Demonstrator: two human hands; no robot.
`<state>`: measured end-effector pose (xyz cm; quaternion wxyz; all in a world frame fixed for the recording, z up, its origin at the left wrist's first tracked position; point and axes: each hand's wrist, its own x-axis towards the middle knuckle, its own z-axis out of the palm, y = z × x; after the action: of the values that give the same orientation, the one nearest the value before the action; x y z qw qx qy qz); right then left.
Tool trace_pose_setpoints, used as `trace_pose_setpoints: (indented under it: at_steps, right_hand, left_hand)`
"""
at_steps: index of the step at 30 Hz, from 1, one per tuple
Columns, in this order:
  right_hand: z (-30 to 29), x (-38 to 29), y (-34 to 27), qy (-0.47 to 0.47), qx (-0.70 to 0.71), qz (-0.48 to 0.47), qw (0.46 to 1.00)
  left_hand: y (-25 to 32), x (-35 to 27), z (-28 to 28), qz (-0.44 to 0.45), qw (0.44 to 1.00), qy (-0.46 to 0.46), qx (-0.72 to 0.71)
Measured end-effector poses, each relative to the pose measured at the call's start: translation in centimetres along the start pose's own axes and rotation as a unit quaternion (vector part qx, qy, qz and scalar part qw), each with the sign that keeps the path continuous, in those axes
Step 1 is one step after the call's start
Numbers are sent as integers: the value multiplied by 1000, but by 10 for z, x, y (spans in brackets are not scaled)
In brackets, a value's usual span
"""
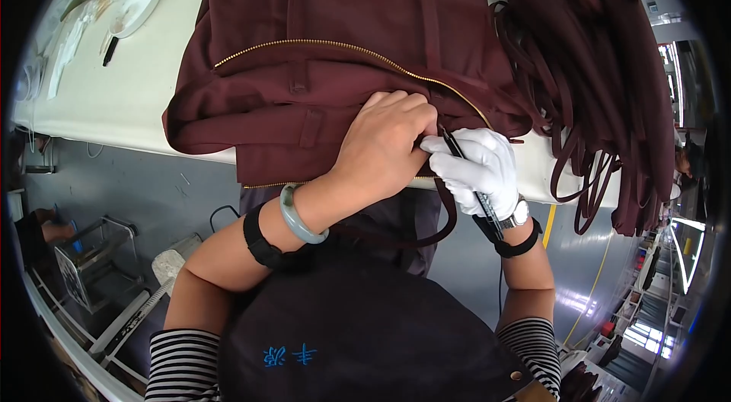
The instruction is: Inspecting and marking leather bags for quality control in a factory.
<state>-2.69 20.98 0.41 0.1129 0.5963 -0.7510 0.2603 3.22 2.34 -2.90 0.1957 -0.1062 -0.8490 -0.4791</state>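
A burgundy handbag (365, 8) lies across the table's front edge, its mouth unzipped and a brass-toothed zipper (342, 47) curving over it. My bare left hand (394, 133) presses on the bag at the right part of the opening, fingers curled; what its fingertips pinch is hidden. Close beside it, my right hand (477, 165) in a white glove holds a slim black pen-like tool (485, 205) slanting across the fingers, tip up by the left hand. A strap (448, 208) of the bag hangs down towards my lap.
More burgundy bags (594, 59) with dangling straps are heaped at the table's right end. Left on the white table (171, 19) are a round white lid (137, 5) and a black marker-like piece (111, 52). A metal-framed stool (97, 259) stands on the grey floor at left.
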Motion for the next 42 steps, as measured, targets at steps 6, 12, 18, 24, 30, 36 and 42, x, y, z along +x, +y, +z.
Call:
trace_pose_setpoints:
  at_steps: [6,12,18,24,30,36,42]
  right_hand:
    - [3,-27,4,173,125,88,973]
    - [-2,-22,2,83,68,75,991]
    - [-6,-6,-2,9,-46,23,999]
    - [-10,-3,-2,-12,-17,40,999]
    - [7,-17,-7,213,305,256,892]
    - [9,-3,-8,231,432,307,816]
    - [4,10,-16,194,429,358,806]
  left_hand:
    - [2,1,-2,0,1000,1,-7]
    - [1,0,-1,2,1000,4,-5]
    - [2,1,0,-1,1000,-4,-7]
    - [1,0,-1,1,1000,-1,-7]
    - [2,0,-2,3,1000,-4,-2]
    - [2,0,-1,8,1000,-1,2]
    - [3,0,-2,5,1000,-5,5]
